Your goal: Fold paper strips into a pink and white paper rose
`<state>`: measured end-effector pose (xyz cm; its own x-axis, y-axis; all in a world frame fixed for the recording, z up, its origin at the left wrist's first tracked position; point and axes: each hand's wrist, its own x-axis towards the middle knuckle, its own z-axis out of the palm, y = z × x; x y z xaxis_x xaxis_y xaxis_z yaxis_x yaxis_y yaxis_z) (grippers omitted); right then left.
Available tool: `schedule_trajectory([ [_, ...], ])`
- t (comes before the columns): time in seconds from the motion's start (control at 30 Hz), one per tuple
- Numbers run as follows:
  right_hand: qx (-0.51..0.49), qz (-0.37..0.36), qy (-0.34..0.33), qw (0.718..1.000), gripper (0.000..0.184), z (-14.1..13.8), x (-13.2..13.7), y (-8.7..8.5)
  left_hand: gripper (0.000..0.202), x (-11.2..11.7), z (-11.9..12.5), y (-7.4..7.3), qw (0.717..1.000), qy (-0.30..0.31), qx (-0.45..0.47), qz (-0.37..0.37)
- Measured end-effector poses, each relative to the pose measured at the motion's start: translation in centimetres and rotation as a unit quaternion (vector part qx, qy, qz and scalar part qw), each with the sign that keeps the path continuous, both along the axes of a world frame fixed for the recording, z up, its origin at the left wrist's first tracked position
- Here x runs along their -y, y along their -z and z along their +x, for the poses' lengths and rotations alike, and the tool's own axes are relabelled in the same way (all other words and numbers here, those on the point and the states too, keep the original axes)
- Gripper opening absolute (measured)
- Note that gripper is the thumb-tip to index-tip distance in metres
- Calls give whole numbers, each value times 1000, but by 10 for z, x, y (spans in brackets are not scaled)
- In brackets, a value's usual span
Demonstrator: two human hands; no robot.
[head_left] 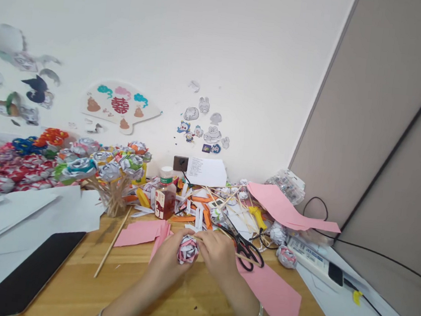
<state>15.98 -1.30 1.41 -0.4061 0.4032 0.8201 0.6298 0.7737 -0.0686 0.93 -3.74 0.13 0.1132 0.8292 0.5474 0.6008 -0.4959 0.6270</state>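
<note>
A pink, white and grey crumpled paper flower point(188, 250) is between my hands above the wooden table. My left hand point(169, 255) is closed around its left side. On its right rim, the bent fingers of my right hand point(218, 255) pinch the paper; the fingertips are partly hidden. A thin wooden stick point(248, 259) shows to the right of my right hand, but whether it joins the flower I cannot tell. Black-handled scissors point(248, 248) lie just beyond that hand. Pink paper strips point(141, 234) lie beside my left hand, and a pink sheet point(274, 294) lies at right.
Paper flowers on sticks point(110, 167) stand at the back left. A jar with a white cap point(166, 193) stands among paper scraps. White sheets point(29, 213) and a black flat device point(30, 274) lie left. A white power strip point(314, 263) with cables is at right.
</note>
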Motion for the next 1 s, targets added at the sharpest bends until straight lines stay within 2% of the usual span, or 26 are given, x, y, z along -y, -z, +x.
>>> schedule_trajectory([
  [0.43,66,2,15,998,28,0,-2,3,38,0,0,-2,1000,-7,-8,21],
  [0.6,2,-71,-27,997,26,3,-1,-6,40,1,0,-1,1000,-5,-14,10],
  [0.7,-57,-113,-20,992,24,5,-1,-9,41,2,0,-1,1000,4,-9,0],
  [0.8,-62,-95,-11,993,30,7,-1,-10,43,3,0,-2,1000,6,2,1],
  [1.0,-29,-52,-49,997,36,7,0,-10,47,1,-1,1,1000,-2,-10,3],
])
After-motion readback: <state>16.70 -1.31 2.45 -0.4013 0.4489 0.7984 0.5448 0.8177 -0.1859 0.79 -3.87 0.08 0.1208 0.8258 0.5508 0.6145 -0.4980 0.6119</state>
